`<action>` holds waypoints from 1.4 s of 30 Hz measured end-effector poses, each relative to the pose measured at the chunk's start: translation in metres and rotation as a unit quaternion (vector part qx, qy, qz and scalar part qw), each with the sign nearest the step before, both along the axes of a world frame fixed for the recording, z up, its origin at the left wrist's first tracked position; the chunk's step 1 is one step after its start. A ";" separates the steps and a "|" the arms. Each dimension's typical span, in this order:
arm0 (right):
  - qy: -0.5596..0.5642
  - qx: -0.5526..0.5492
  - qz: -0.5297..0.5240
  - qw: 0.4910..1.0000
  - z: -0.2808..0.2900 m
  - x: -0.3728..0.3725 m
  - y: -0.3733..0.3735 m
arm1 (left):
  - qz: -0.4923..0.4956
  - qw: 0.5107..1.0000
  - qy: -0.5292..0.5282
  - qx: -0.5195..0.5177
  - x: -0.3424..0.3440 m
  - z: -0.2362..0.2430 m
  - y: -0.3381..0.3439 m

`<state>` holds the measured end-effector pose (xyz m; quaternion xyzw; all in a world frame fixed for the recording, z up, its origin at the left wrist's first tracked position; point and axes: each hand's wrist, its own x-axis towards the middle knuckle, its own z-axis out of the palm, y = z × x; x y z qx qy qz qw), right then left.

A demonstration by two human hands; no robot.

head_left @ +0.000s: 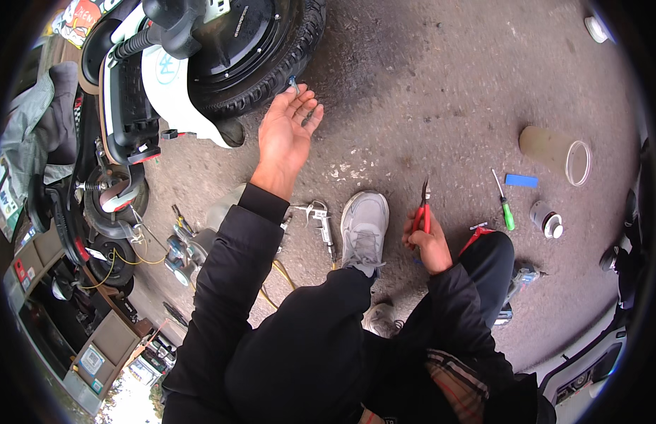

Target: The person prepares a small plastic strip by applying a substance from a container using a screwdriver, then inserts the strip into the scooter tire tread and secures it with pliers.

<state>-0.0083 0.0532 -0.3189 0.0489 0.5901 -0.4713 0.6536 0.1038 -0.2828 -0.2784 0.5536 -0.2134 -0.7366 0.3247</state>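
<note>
My left hand reaches up to the edge of a black knobbly tyre on a scooter wheel. Its thumb and forefinger pinch a small bluish piece right by the tread, with the other fingers loosely spread. The piece is too small to name more exactly. In my right hand, red-handled cutting pliers point away from me, their dark jaws upward, above the ground near my grey shoe. A white mudguard curves beside the wheel.
On the right lie a green screwdriver, a blue block, a small capped bottle and a tipped cloudy tub. An air blow gun and yellow hose lie left of my shoe. Another scooter wheel stands at left.
</note>
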 end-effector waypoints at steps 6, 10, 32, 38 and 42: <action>0.011 0.012 0.009 1.000 0.002 -0.002 -0.002 | 0.024 1.000 -0.012 -0.014 0.013 0.000 0.003; 0.024 0.004 0.019 1.000 0.008 -0.003 -0.005 | 0.030 0.998 -0.034 -0.032 0.029 0.004 0.005; 0.013 0.014 0.016 1.000 0.014 -0.006 -0.006 | 0.019 0.994 -0.088 -0.061 0.033 0.006 0.006; 0.021 0.010 0.023 0.999 0.014 -0.008 -0.005 | 0.002 0.995 -0.085 -0.055 0.035 0.003 0.011; 0.064 -0.004 0.017 0.998 0.012 -0.004 -0.006 | -0.040 0.995 -0.076 -0.051 0.040 0.003 0.024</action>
